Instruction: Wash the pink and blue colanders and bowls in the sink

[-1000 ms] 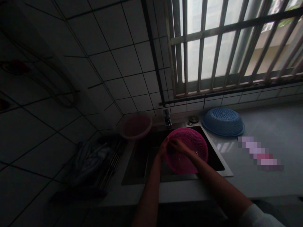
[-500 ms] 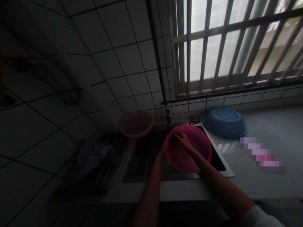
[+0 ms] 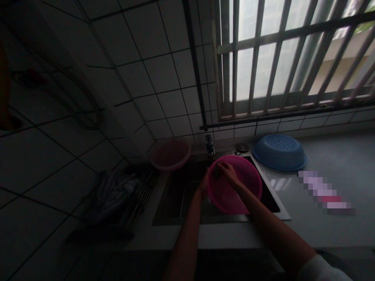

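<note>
A bright pink colander (image 3: 249, 175) with a perforated wall is tilted over the sink (image 3: 175, 195). My left hand (image 3: 204, 183) grips its left rim from outside; most of those fingers are hidden behind the rim. Inside the colander, my right hand (image 3: 227, 174) is closed on a small dark scrubbing pad (image 3: 217, 171), pressed to the inner left wall. The pad is dim and partly covered by my fingers. Behind the colander stands the metal tap (image 3: 209, 146).
A pale pink basin (image 3: 171, 154) rests at the sink's back left corner. To the right, a blue basket (image 3: 279, 152) lies upside down on the counter (image 3: 328, 156), near a blurred-out patch. A striped cloth (image 3: 117, 195) lies on a dark rack at left.
My right hand has shifted slightly along the colander's inner left wall with the pad. The left hand keeps its hold, and the colander has barely moved.
</note>
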